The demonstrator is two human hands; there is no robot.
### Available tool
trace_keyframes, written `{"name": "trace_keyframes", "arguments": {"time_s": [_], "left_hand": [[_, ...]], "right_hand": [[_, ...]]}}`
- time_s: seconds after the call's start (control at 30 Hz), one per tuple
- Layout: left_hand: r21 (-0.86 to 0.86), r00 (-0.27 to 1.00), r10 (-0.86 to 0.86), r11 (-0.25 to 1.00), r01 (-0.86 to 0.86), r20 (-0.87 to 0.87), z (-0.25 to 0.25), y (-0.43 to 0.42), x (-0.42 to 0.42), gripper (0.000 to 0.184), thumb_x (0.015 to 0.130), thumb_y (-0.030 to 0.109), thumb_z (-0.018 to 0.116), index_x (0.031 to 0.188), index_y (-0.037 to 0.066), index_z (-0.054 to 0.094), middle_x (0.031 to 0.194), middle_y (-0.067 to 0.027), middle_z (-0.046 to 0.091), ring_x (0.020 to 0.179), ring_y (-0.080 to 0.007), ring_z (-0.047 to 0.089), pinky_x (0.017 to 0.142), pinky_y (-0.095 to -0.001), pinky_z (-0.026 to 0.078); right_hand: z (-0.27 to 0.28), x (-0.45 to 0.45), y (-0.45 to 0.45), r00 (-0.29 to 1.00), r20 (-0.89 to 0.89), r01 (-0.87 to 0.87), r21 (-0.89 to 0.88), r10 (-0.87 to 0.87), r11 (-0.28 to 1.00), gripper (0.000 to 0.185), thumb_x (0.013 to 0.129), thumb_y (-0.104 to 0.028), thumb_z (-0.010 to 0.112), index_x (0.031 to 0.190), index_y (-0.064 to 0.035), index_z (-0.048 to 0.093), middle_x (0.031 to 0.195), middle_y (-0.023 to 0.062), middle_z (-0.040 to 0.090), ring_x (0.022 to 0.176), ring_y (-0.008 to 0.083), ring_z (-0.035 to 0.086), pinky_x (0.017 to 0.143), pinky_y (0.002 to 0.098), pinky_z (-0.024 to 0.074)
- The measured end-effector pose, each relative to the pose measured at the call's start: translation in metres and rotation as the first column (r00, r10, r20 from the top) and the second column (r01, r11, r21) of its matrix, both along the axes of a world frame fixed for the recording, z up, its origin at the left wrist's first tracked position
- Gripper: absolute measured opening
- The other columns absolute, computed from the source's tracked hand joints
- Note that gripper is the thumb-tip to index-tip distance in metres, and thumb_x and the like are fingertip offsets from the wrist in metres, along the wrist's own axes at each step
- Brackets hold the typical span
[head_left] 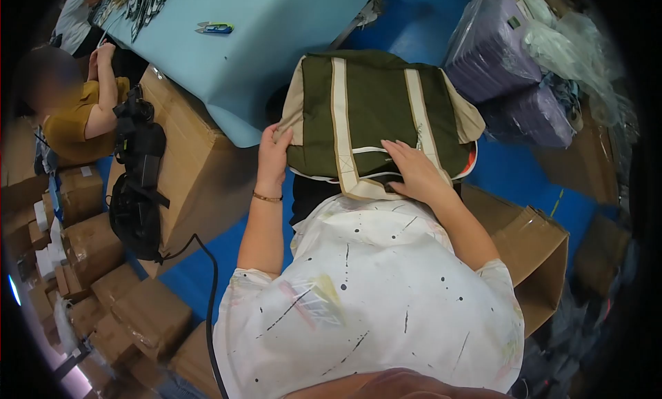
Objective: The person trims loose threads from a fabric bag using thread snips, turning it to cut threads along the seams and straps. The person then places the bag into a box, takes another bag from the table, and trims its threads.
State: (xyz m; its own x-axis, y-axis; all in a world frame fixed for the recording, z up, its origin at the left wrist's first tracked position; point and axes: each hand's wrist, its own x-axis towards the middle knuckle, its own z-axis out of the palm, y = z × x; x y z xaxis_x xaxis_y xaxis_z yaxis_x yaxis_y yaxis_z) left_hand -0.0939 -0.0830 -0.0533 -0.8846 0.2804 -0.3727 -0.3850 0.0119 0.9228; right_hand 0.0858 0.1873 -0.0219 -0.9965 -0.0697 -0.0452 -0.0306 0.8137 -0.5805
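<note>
An olive green bag [378, 99] with cream straps and beige side panels rests across my lap. My left hand [277, 154] grips its left side panel, thumb on top and the other fingers partly hidden. Over the lower right of the bag lies my right hand [417, 171], fingers stretched out and thumb apart, beside a white-edged opening [372, 150] and the right strap [420, 113]. A light-coloured string or tag shows at that strap, too small to make out. Red-orange lining shows at the bag's lower right edge.
A pale blue table [276, 37] ahead holds thread snips [215, 28]. Left are a carton [200, 151] with black bags [141, 171] and a person in a mustard top [83, 130]. Right stand plastic-wrapped purple stacks [493, 51] and an open carton [517, 240].
</note>
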Motion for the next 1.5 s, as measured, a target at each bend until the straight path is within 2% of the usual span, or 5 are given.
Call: {"name": "trace_keyframes", "arguments": {"time_s": [0.13, 0.27, 0.7, 1.0, 1.5], "left_hand": [[0.299, 0.996, -0.027, 0.953, 0.051, -0.083, 0.061, 0.049, 0.008, 0.028, 0.094, 0.011, 0.058, 0.118, -0.002, 0.051, 0.111, -0.0084, 0.061, 0.098, -0.0115, 0.058, 0.086, -0.0266, 0.047], [0.361, 0.993, 0.012, 0.932, 0.033, -0.12, 0.064, 0.056, 0.001, 0.025, 0.095, 0.01, 0.055, 0.117, -0.001, 0.051, 0.111, -0.0081, 0.061, 0.099, -0.0109, 0.057, 0.088, -0.0259, 0.046], [0.217, 0.984, 0.161, 0.961, -0.173, 0.071, -0.027, -0.017, 0.016, 0.025, 0.094, 0.007, 0.054, 0.118, -0.001, 0.051, 0.113, -0.0082, 0.062, 0.1, -0.0152, 0.06, 0.088, -0.0294, 0.048], [0.151, 0.987, 0.146, 0.976, -0.154, 0.063, -0.031, -0.015, 0.018, 0.032, 0.096, 0.016, 0.054, 0.123, 0.001, 0.048, 0.118, -0.0086, 0.059, 0.105, -0.0158, 0.057, 0.09, -0.0299, 0.047], [0.312, 0.996, 0.025, 0.949, -0.051, 0.088, 0.003, 0.002, 0.029, 0.046, 0.092, 0.01, 0.06, 0.133, 0.001, 0.042, 0.131, -0.0099, 0.051, 0.118, -0.0203, 0.051, 0.099, -0.0335, 0.043]], "right_hand": [[-0.03, -0.013, -0.003, 0.994, -0.052, 0.096, 0.009, -0.096, 0.995, 0.027, 0.082, -0.011, 0.063, 0.109, -0.0116, 0.062, 0.087, 0.0116, 0.069, 0.079, 0.0303, 0.066, 0.068, 0.0414, 0.0522], [-0.025, -0.009, 0.001, 0.977, -0.154, 0.141, -0.066, -0.15, 0.988, 0.023, 0.08, -0.009, 0.063, 0.103, -0.0124, 0.065, 0.088, 0.0108, 0.069, 0.079, 0.0303, 0.066, 0.068, 0.0395, 0.0528], [-0.002, 0.008, 0.005, 0.994, -0.108, -0.004, -0.129, -0.01, 0.992, 0.046, 0.073, -0.013, 0.074, 0.115, -0.0068, 0.059, 0.112, 0.0129, 0.064, 0.105, 0.0319, 0.059, 0.088, 0.0392, 0.0486], [-0.008, 0.001, 0.002, 0.981, 0.194, 0.005, -0.016, -0.002, 1.0, 0.063, 0.073, -0.017, 0.075, 0.13, -0.0087, 0.049, 0.124, 0.0159, 0.057, 0.114, 0.032, 0.055, 0.098, 0.0407, 0.0416], [-0.023, 0.004, 0.003, 0.992, 0.079, -0.082, -0.201, 0.099, 0.976, 0.089, 0.066, -0.026, 0.081, 0.14, -0.0041, 0.037, 0.145, 0.019, 0.037, 0.136, 0.0364, 0.031, 0.11, 0.0439, 0.0293]]}}
